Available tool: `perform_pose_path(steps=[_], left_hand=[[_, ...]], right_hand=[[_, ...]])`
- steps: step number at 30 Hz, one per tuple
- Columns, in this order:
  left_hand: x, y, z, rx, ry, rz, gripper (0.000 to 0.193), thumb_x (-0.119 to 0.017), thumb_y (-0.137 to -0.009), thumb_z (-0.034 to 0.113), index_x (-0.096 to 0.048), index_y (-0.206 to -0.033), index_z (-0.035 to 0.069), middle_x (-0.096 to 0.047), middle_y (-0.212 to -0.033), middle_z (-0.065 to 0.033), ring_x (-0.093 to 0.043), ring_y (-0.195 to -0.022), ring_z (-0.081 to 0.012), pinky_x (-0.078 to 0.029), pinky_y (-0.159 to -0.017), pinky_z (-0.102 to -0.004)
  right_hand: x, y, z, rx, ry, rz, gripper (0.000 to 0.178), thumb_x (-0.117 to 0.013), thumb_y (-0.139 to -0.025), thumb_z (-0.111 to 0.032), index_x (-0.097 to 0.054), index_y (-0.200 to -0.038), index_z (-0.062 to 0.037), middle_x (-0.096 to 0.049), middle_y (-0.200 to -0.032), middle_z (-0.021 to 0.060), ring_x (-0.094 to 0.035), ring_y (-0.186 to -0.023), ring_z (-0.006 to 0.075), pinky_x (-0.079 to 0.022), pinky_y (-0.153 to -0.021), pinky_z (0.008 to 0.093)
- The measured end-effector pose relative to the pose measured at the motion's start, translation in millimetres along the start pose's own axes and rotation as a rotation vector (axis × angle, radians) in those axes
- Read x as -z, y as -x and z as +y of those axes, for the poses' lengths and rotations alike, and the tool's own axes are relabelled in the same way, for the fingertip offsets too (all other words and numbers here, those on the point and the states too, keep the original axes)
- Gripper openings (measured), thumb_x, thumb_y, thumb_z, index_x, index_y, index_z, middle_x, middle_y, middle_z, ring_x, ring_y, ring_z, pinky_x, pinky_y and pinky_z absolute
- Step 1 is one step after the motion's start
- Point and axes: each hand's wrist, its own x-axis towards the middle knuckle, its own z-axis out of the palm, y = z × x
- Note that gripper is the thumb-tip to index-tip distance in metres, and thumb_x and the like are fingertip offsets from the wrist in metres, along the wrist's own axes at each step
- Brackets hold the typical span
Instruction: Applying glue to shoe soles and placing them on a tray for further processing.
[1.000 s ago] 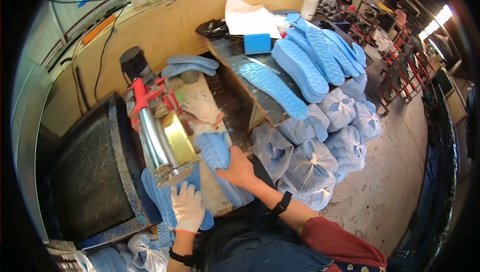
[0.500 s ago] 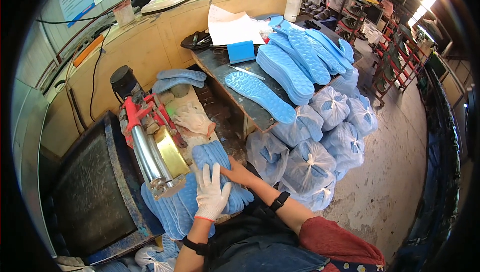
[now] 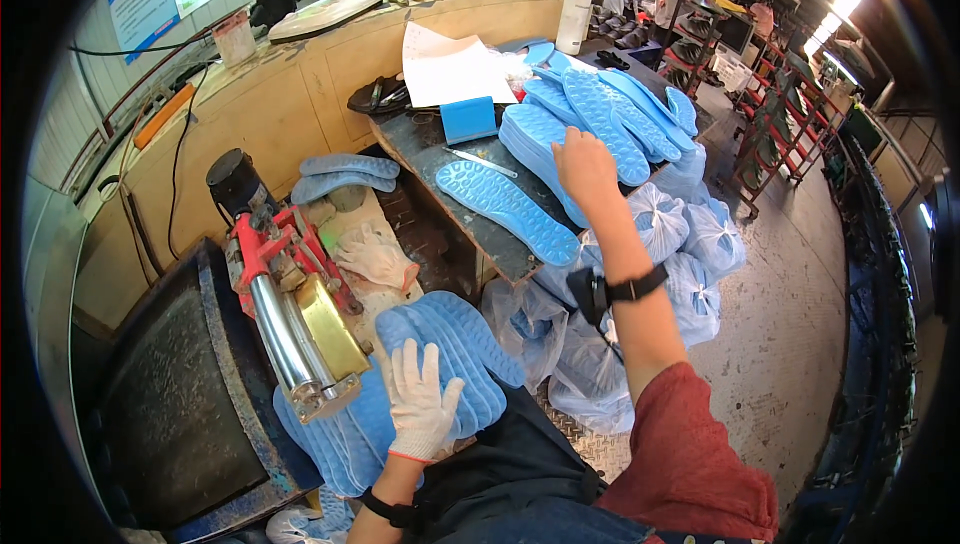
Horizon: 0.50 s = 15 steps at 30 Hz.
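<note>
My left hand [image 3: 420, 404], in a white knit glove, lies flat with fingers spread on a fanned row of blue bumpy shoe insoles [image 3: 465, 364] beside my lap. More blue insoles [image 3: 335, 444] fan out to its left, under the end of a roller machine [image 3: 295, 334] with a steel and a brass roller. My bare right hand [image 3: 585, 166] is stretched out to the dark table, its fingers curled in at the edge of a stack of blue insoles [image 3: 528, 139]. What its fingertips hold, if anything, is hidden. A single insole [image 3: 505, 212] lies flat nearer me.
White sheets [image 3: 455, 69], a blue box [image 3: 468, 121] and a slim white tool [image 3: 480, 163] lie on the table [image 3: 420, 149]. Tied clear bags [image 3: 690, 294] of blue pieces crowd the floor at right. A spare glove [image 3: 375, 256] lies beside the machine. Someone stands far back.
My right hand has left the insoles beside my left hand and moved up and right to the table stack. The insoles by my left hand have spread apart. My left hand stays on them.
</note>
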Motion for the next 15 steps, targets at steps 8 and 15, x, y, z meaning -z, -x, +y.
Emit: perform_pose_path(steps=[8, 15], left_hand=[[-9, -51, 35, -0.273, -0.043, -0.195, 0.058, -0.069, -0.077, 0.036, -0.053, -0.122, 0.003, -0.048, -0.133, -0.0151, -0.037, -0.128, -0.0378, -0.031, -0.105, -0.0487], [-106, -100, 17, -0.684, -0.365, -0.449, 0.077, -0.050, -0.075, 0.073, -0.065, -0.108, 0.005, -0.061, -0.114, -0.0163, -0.042, -0.121, -0.0341, -0.025, -0.104, -0.0563]], right_hand=[[3, -18, 14, -0.095, 0.158, -0.381, 0.079, -0.081, -0.067, -0.034, -0.043, -0.130, -0.0053, -0.049, -0.124, 0.0225, -0.057, -0.107, 0.0415, -0.051, -0.087, 0.0468], [-8, -24, -2, -0.139, 0.003, -0.551, 0.089, -0.071, -0.071, -0.030, -0.026, -0.144, -0.0059, -0.044, -0.130, 0.0314, -0.053, -0.116, 0.0443, -0.045, -0.097, 0.0467]])
